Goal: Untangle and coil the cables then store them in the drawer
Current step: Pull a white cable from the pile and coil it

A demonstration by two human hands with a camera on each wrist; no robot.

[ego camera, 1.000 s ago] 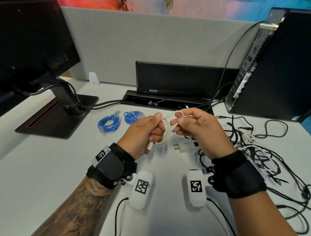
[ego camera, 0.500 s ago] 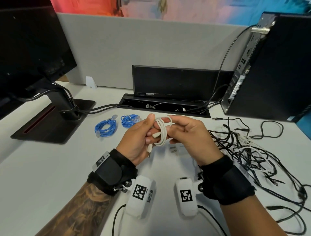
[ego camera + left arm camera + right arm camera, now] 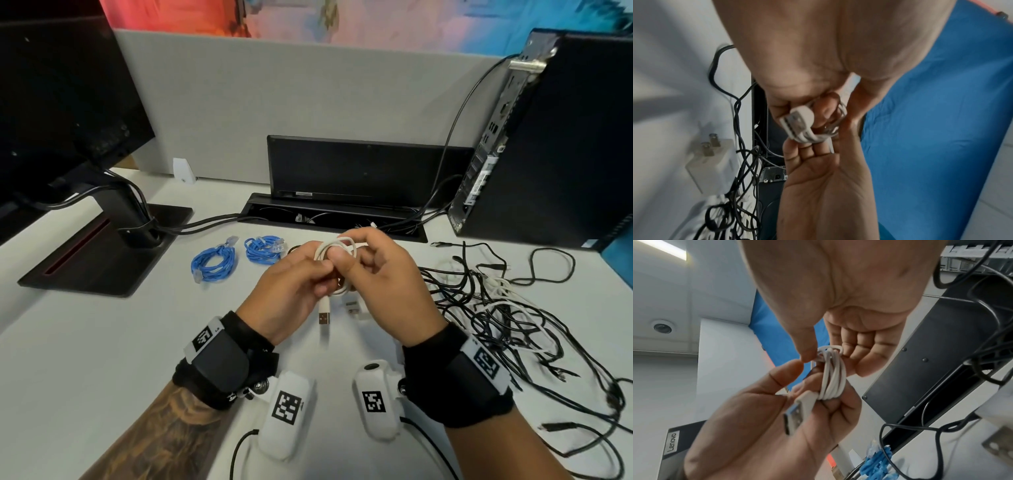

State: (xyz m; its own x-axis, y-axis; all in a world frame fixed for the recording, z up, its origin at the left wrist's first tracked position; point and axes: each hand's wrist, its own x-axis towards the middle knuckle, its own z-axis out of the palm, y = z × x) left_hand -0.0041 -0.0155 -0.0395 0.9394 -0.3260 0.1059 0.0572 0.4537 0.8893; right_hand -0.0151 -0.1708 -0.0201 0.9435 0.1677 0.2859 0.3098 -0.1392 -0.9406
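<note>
White rubbery USB cable coil (image 3: pixel 337 263) held above the surface's near middle | left hand (image 3: pixel 291 294) fingers clamped on loops, right hand (image 3: pixel 383 284) fingers pinching the top wrap | risk: slack pinch lets loops spring open; dangling plug (image 3: pixel 324 317) snags black tangle (image 3: pixel 496 308), right.

Bright, even overhead light fills the scene; a ceiling light strip (image 3: pixel 672 251) glares at the far left of the right wrist view. Soft shadows lie under the forearms on the white desk (image 3: pixel 85 342). Wide-angle bending curves the edges. Both wrist views are blurred and soft up close.
</note>
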